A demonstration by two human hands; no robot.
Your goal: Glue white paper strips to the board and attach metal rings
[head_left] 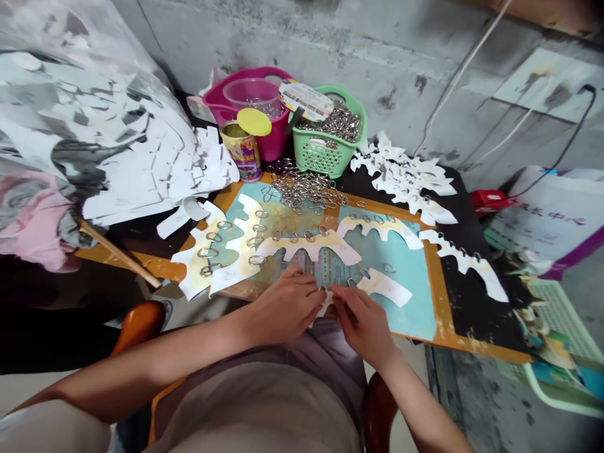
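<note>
My left hand (291, 304) and my right hand (364, 319) meet at the table's front edge. Between their fingertips they pinch a small white cut-out piece (324, 306), mostly covered by the hands; whether a metal ring is pinched too cannot be made out. Just beyond them lies a toothed white strip (325, 244) with oval metal rings along its edge. To the right of my right hand is a shorter strip (387, 286), with a loose ring (389, 268) above it. More ringed strips (240, 267) lie to the left and another ringed strip (380, 225) to the right.
A heap of metal rings (309, 190) lies before a green basket (325, 154) of rings, a magenta basket (276, 141) and a can (241, 154). Cut-outs (410, 179) are piled back right. White scraps (141, 170) and a wooden stick (120, 251) are left.
</note>
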